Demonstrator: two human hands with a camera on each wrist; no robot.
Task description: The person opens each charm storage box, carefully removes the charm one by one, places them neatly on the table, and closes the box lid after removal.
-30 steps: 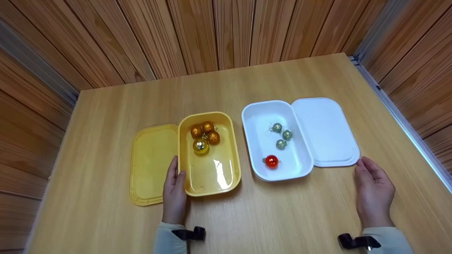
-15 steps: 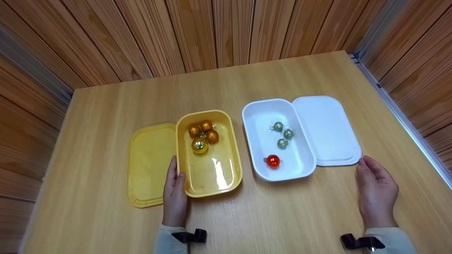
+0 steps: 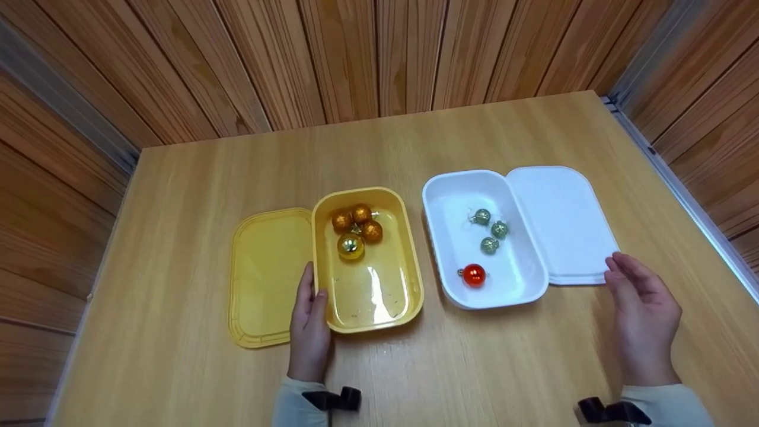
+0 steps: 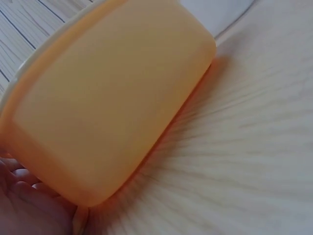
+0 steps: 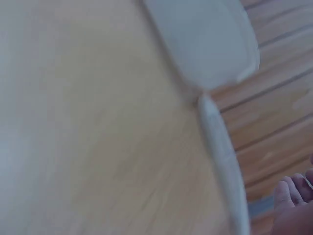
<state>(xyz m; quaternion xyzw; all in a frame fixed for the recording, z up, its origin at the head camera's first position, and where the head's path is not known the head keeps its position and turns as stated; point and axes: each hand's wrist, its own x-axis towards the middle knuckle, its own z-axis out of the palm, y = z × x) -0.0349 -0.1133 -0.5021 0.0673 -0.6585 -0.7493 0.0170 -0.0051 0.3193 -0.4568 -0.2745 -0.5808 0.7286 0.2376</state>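
My left hand (image 3: 311, 341) grips the left wall of a yellow plastic container (image 3: 375, 305), thumb at the rim and fingers outside. Three orange glittery baubles (image 3: 372, 231) and a shiny gold bauble (image 3: 351, 245) lie in it. To its right stands a white container (image 3: 442, 261) holding three small green glittery baubles (image 3: 489, 245) and a shiny red bauble (image 3: 474, 275). My right hand (image 3: 646, 326) pinches the near right corner of the white lid (image 3: 563, 222), which lies along the white container's right side. In the right wrist view the lid (image 5: 224, 156) shows almost edge-on.
A yellow lid (image 3: 270, 284) lies on the wooden table (image 3: 195, 178), against the yellow container's left side. Wood-plank walls (image 3: 356, 59) enclose the table's back and sides. A metal rail (image 3: 682, 184) runs along the right edge.
The white lid's near right corner has risen slightly with my right hand. My left hand keeps its grip on the yellow container. The whole head view has shifted a little.
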